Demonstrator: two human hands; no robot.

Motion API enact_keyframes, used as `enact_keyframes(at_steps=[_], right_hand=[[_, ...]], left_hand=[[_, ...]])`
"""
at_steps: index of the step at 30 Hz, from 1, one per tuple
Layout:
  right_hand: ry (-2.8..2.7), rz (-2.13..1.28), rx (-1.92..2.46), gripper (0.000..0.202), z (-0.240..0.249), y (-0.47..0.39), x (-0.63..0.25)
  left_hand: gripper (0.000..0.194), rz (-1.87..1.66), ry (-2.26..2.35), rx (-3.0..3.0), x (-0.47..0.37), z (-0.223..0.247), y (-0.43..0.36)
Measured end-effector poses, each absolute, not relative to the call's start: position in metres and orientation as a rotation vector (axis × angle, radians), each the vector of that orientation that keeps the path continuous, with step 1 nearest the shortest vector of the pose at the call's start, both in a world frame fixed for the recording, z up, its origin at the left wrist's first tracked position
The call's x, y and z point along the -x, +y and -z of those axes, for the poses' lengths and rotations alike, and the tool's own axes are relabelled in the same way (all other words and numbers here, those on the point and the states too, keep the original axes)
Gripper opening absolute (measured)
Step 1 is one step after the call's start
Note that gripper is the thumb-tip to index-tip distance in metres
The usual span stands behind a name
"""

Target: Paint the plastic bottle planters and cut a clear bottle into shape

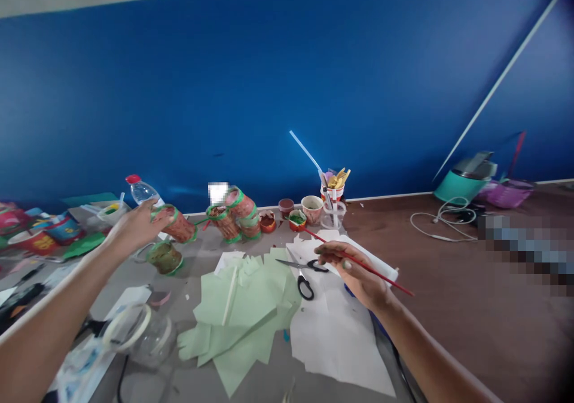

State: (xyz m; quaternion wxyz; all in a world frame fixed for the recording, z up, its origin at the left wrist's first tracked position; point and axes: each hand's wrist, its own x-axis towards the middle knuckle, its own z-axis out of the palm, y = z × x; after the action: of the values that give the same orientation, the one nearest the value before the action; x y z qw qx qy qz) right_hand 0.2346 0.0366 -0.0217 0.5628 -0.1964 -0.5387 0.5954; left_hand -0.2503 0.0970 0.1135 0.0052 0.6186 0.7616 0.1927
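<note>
My left hand (pixel 141 223) grips the rim of a tilted cup painted reddish brown with green edges (pixel 180 228). Just below it lies another brown cup with a green rim (pixel 165 258). My right hand (pixel 347 265) is closed around a thin red paintbrush (pixel 381 276), whose tip points to the small pot of green paint (pixel 296 219). Under and beside that hand are black-handled scissors (pixel 305 283) and white paper (pixel 332 331). More painted cups (pixel 226 223) are grouped near the wall, some of them stacked.
Pale green paper sheets (pixel 246 313) cover the middle of the table. A clear plastic jar (pixel 146 334) lies at front left. Behind stand a bottle with a red cap (pixel 142 191), a brown paint pot (pixel 268 222) and a cup of plastic cutlery (pixel 334 191). A white cable (pixel 442 220) lies right.
</note>
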Motion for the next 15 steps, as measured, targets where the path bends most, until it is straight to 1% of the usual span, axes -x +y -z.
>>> enact_keyframes(at_steps=[2,4,10,15], right_hand=[[-1.256,-1.408,0.447,0.037,0.022,0.037,-0.234],[-1.245,-1.404,0.439,0.036,0.023,0.037,-0.234],[-1.227,-1.391,0.425,0.035,0.021,0.037,-0.233],[-1.23,-1.376,0.428,0.035,0.02,0.038,-0.233]], left_hand=[[0.083,-0.371,2.469,-1.964,0.248,-0.111,0.104],[0.082,-0.276,2.489,-1.965,0.246,-0.107,0.11],[0.079,-0.316,2.473,-1.957,0.24,-0.094,0.127],[0.079,-0.451,2.401,-1.946,0.233,-0.089,0.136]])
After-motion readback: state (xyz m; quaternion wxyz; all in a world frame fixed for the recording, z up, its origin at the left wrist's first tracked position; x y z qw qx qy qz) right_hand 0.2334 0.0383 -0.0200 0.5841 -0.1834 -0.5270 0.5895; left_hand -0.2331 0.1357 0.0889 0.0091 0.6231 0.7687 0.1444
